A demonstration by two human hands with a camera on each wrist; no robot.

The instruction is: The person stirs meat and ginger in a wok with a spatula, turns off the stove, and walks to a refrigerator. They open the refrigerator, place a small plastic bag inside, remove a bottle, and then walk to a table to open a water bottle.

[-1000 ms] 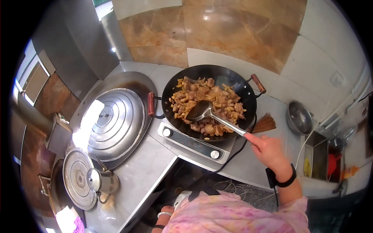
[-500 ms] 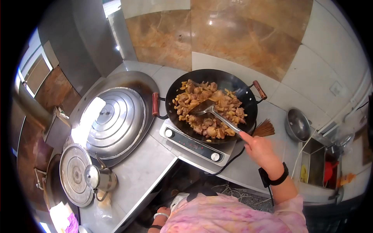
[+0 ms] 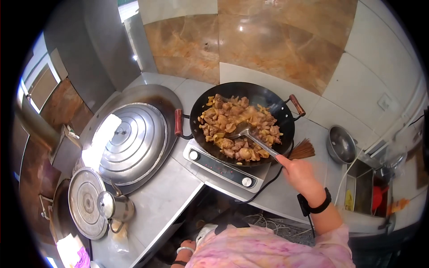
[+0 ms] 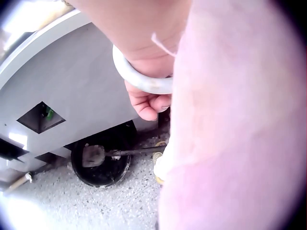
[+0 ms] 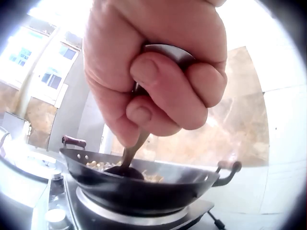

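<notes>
My right hand [image 3: 300, 174] grips the metal handle of a wok spatula [image 3: 259, 142], with the index finger stretched along it in the head view. In the right wrist view the curled fingers [image 5: 168, 91] wrap the handle end. The spatula's blade is partly buried in browned meat chunks [image 3: 223, 117] with yellowish pieces among them. These fill a black wok [image 3: 272, 96] with two wooden-gripped handles, standing on an induction cooker [image 3: 219, 167]. My left hand [image 4: 146, 100] hangs beside my body below the counter, fingers loosely curled, holding nothing; the shirt hides part of it.
A large domed lid [image 3: 138, 143] covers a wide pan left of the wok. A flat round lid [image 3: 82, 205] and a steel pot [image 3: 120, 207] stand nearer. Right of the wok are a bristle brush [image 3: 304, 148], a steel bowl [image 3: 342, 144] and a sink [image 3: 364, 192]. A power cord [image 3: 268, 190] crosses the counter.
The spatula's blade has moved to the right and sunk deeper into the meat, so less of it shows. My right hand has shifted slightly with it. The left hand still hangs down.
</notes>
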